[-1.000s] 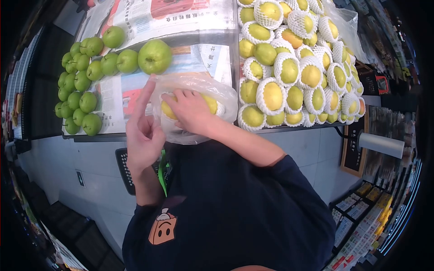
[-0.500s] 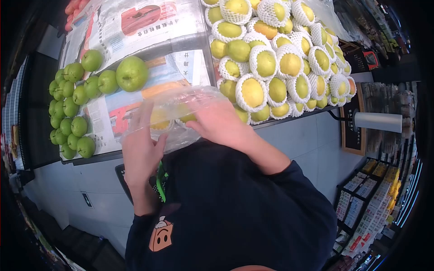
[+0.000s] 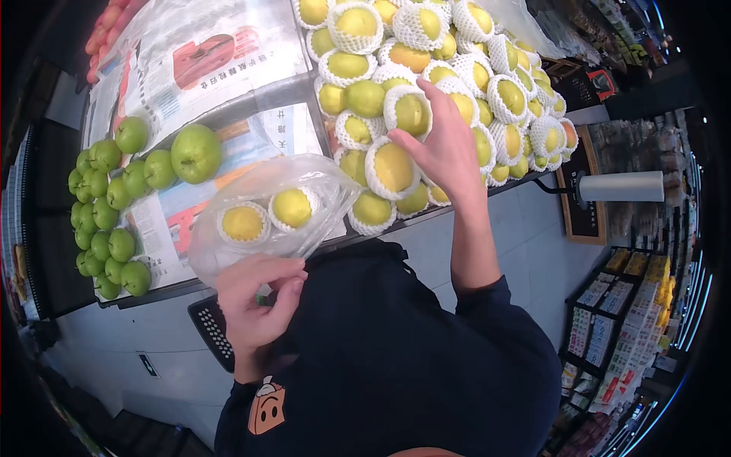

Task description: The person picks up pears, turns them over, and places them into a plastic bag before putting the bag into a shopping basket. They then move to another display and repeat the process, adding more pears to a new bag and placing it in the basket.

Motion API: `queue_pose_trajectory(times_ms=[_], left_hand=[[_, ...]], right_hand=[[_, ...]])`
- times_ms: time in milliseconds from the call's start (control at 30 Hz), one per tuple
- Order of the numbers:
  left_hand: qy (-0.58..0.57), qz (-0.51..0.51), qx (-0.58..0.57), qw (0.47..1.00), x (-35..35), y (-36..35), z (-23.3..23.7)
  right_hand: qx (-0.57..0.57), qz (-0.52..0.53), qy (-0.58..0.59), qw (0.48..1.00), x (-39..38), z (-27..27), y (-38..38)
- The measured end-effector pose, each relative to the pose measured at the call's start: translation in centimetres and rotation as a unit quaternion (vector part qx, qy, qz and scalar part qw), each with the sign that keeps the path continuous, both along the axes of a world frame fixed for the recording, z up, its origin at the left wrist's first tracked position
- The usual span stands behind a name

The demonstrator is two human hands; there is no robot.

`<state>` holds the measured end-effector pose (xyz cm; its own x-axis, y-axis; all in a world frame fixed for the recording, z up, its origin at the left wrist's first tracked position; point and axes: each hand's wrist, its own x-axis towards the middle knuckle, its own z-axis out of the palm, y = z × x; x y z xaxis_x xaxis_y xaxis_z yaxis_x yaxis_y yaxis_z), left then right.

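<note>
One head-worn view, which looked forward and down from above the dark shirt (image 3: 388, 358), close over the left hand (image 3: 255, 305) and right hand (image 3: 453, 152), the fruit display (image 3: 164, 84) beyond them

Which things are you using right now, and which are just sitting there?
In use:
- left hand, holding the clear bag
- two yellow fruits inside
- right hand, at the netted fruit pile

Just there:
- green apples
- newspaper
- white roll

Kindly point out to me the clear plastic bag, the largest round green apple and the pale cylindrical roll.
Clear plastic bag (image 3: 260, 185): head view, on its upper film.
Largest round green apple (image 3: 196, 154): head view, middle of its skin.
Pale cylindrical roll (image 3: 622, 186): head view, middle of its side.
</note>
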<state>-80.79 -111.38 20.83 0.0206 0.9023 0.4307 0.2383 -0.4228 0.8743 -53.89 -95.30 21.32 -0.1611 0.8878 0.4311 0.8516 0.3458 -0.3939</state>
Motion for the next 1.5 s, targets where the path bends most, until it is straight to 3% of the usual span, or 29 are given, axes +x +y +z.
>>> queue_pose_trajectory(times_ms=[67, 267, 467, 500, 567, 667, 767, 900, 1033, 1167, 1200, 1267, 1333, 1367, 1467, 1500], left_hand=[[-0.003, -0.027, -0.040, 0.999, 1.3, 0.2, -0.9], [0.015, -0.075, -0.099, 0.992, 2.5, 1.0, -2.3], [-0.002, -0.074, -0.097, 0.993, 2.4, 0.9, -2.4], [-0.002, -0.068, -0.083, 0.994, 2.3, 0.9, -2.6], [0.001, -0.058, -0.056, 0.997, 2.2, 1.1, -3.0], [0.000, 0.005, -0.034, 0.999, 2.9, 1.4, -2.6], [-0.043, 0.032, 0.018, 0.998, 3.6, 1.9, -2.7], [0.113, 0.088, 0.133, 0.981, 2.3, 2.2, -3.1], [-0.027, 0.022, -0.082, 0.996, 0.2, 0.3, -2.8], [-0.263, -0.053, -0.186, 0.945, -0.8, -0.1, -2.6], [-0.309, -0.069, -0.209, 0.925, -1.0, 0.0, -2.2], [-0.281, -0.045, -0.254, 0.924, -1.8, -0.2, -2.4], [-0.287, -0.024, -0.268, 0.919, -1.9, -0.2, -2.8], [-0.250, -0.018, -0.216, 0.944, -1.8, -0.2, -3.2], [-0.164, 0.001, -0.134, 0.977, -1.7, -0.3, -3.7], [-0.154, 0.007, -0.158, 0.975, -2.0, -0.7, -3.1]], right_hand=[[-0.020, -0.052, -0.080, 0.995, 0.5, -0.5, 1.2], [-0.160, -0.066, -0.123, 0.977, -0.7, 0.2, 2.7], [0.011, 0.010, -0.004, 1.000, 0.5, -0.9, 2.6], [-0.023, 0.046, 0.131, 0.990, 0.2, -0.6, 2.1], [-0.091, 0.112, 0.391, 0.909, -0.4, 0.2, 0.5], [-0.093, 0.254, 0.531, 0.803, -1.4, -0.5, -1.9], [-0.181, 0.320, 0.576, 0.730, -4.5, -1.4, -5.9], [-0.298, 0.351, 0.564, 0.686, -8.3, -2.3, -9.7], [-0.333, 0.358, 0.507, 0.710, -7.6, -2.7, -8.2], [-0.286, 0.385, 0.378, 0.792, -7.5, -2.4, -7.1], [-0.331, 0.372, 0.392, 0.774, -7.5, -2.2, -7.2], [-0.415, 0.346, 0.416, 0.731, -7.7, -1.9, -7.3], [-0.449, 0.323, 0.407, 0.727, -7.8, -1.9, -7.5], [-0.466, 0.312, 0.402, 0.724, -7.8, -1.9, -7.6], [-0.288, 0.328, 0.305, 0.846, -8.4, -0.9, -8.1], [-0.212, 0.354, 0.256, 0.874, -8.6, -0.5, -8.1]])
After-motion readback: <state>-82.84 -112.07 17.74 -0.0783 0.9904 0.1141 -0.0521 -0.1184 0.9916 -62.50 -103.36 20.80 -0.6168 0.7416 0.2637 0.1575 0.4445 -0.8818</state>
